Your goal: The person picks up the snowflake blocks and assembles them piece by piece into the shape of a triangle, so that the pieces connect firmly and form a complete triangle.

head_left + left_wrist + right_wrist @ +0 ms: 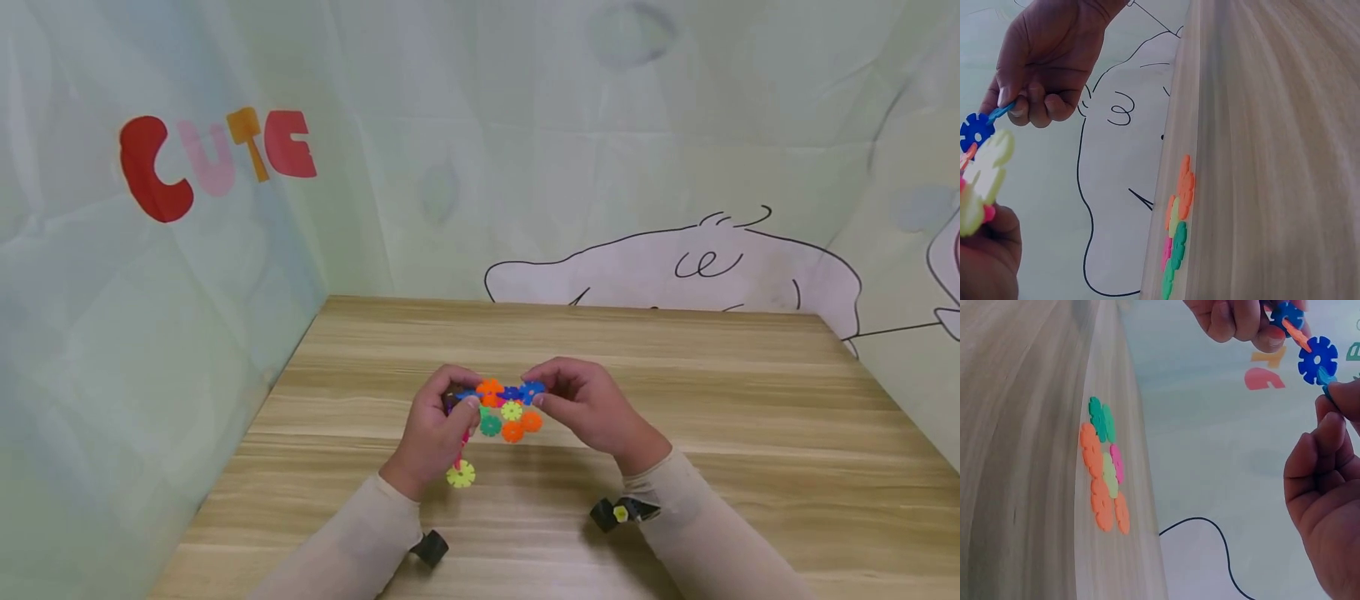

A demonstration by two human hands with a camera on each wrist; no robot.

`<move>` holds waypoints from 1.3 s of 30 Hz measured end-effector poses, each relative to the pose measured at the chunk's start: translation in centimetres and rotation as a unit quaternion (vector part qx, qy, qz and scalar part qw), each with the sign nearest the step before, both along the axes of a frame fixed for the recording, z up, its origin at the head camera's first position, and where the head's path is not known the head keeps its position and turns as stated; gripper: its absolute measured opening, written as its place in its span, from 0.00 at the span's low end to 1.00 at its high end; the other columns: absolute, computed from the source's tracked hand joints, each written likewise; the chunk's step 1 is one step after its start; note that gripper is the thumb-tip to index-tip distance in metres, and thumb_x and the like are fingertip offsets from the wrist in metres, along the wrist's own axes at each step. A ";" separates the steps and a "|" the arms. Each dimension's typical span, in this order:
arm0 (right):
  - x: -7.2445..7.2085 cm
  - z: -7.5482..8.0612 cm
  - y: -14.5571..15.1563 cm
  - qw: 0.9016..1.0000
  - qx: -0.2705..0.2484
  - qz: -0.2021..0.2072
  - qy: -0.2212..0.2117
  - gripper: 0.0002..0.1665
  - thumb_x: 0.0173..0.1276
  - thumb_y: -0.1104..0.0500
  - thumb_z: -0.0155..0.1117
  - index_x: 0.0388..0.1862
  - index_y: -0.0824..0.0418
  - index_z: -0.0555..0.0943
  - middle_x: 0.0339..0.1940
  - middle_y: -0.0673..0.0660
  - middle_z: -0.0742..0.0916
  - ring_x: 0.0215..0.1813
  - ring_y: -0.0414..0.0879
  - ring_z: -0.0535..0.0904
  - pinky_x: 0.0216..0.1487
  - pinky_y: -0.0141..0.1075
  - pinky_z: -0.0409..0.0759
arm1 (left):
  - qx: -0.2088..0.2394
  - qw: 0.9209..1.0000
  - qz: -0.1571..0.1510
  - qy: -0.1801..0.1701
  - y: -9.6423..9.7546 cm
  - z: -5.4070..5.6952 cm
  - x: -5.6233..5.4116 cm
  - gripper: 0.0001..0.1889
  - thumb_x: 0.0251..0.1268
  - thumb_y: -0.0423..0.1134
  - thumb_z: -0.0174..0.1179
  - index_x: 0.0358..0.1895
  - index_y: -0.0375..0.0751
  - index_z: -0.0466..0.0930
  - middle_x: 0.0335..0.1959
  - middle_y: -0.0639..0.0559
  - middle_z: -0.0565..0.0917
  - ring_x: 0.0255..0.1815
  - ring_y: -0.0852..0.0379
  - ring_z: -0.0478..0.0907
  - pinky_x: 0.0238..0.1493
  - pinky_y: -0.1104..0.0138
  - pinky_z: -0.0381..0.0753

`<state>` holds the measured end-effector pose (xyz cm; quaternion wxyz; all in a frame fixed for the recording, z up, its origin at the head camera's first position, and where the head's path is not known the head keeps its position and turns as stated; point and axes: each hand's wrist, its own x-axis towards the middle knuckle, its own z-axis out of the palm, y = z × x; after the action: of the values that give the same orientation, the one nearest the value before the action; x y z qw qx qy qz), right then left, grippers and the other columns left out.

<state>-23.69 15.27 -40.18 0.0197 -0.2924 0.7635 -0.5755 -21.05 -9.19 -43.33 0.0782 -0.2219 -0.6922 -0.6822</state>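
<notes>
A chain of slotted snowflake discs is stretched between both hands above the table. My left hand [438, 425] grips its left part, covering some of the discs. From there the chain runs through an orange disc [1296, 334] to a dark blue disc [1317, 359]. At its right end, thumb and fingers of my right hand [592, 408] pinch a light blue disc [1327, 377], whose edge meets the dark blue one. Below my left hand hangs a pink piece ending in a yellow disc [461, 474]; pale yellow discs [988, 169] loom near the left wrist camera.
Several loose discs lie on the wooden table [375, 342] beyond the hands, among them an orange disc [1102, 505], a dark green disc [1097, 419] and a pink disc [1117, 464]. Printed cloth walls [450, 167] stand at the table's back and left edges.
</notes>
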 end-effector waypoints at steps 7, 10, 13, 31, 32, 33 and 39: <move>0.0 -0.3 -0.2 1.000 -0.006 0.002 0.009 0.13 0.73 0.71 0.64 0.54 0.67 0.86 0.47 0.62 0.89 0.37 0.47 0.83 0.41 0.32 0.87 | -0.003 1.000 -0.003 0.008 0.2 0.0 0.0 0.11 0.74 0.24 0.50 0.55 0.33 0.75 0.28 0.45 0.75 0.25 0.59 0.71 0.27 0.71 0.77; -0.1 -0.3 -0.1 1.000 -0.008 0.003 0.015 0.14 0.73 0.71 0.64 0.55 0.67 0.85 0.46 0.62 0.89 0.37 0.46 0.82 0.41 0.32 0.86 | -0.010 1.000 -0.001 -0.003 0.2 0.1 0.1 0.12 0.75 0.26 0.50 0.56 0.35 0.75 0.28 0.46 0.75 0.25 0.59 0.71 0.27 0.71 0.76; -0.3 -0.4 0.0 1.000 0.002 0.006 0.015 0.18 0.74 0.69 0.64 0.60 0.64 0.84 0.43 0.61 0.87 0.37 0.47 0.81 0.40 0.32 0.85 | -0.013 1.000 0.004 -0.009 0.2 0.2 0.1 0.12 0.76 0.27 0.50 0.57 0.37 0.75 0.29 0.47 0.75 0.25 0.58 0.71 0.27 0.71 0.77; -2.9 -3.9 1.3 0.946 0.308 -0.037 -0.093 0.18 0.70 0.54 0.73 0.58 0.51 0.89 0.32 0.51 0.83 0.33 0.46 0.76 0.35 0.38 0.75 | 0.005 1.000 0.017 -0.011 0.3 0.0 0.0 0.11 0.76 0.25 0.49 0.55 0.34 0.76 0.29 0.45 0.74 0.24 0.58 0.71 0.26 0.71 0.77; -2.8 -3.9 1.3 0.942 0.319 -0.032 -0.094 0.19 0.70 0.53 0.73 0.60 0.50 0.88 0.32 0.51 0.82 0.34 0.46 0.76 0.36 0.39 0.75 | 0.005 1.000 0.017 -0.011 0.3 0.1 0.0 0.11 0.76 0.25 0.49 0.55 0.35 0.76 0.29 0.45 0.74 0.24 0.58 0.71 0.26 0.71 0.77; -2.8 -3.9 1.3 0.939 0.328 -0.027 -0.097 0.21 0.70 0.52 0.74 0.61 0.49 0.87 0.32 0.51 0.82 0.34 0.46 0.75 0.36 0.39 0.74 | 0.004 1.000 0.017 -0.013 0.3 0.1 0.0 0.12 0.76 0.25 0.49 0.55 0.35 0.76 0.30 0.45 0.74 0.25 0.58 0.71 0.27 0.71 0.77; -2.7 -4.1 1.3 0.937 0.339 -0.004 -0.086 0.23 0.67 0.56 0.76 0.61 0.52 0.87 0.32 0.51 0.82 0.34 0.46 0.76 0.37 0.39 0.75 | 0.006 1.000 0.017 -0.013 0.4 -0.1 0.0 0.12 0.76 0.25 0.50 0.56 0.36 0.77 0.32 0.45 0.75 0.24 0.56 0.71 0.26 0.71 0.77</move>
<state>-26.38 16.61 -44.23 0.1812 -0.2143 0.9100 -0.3053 -21.08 -8.80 -43.40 0.0817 -0.2009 -0.6926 -0.6880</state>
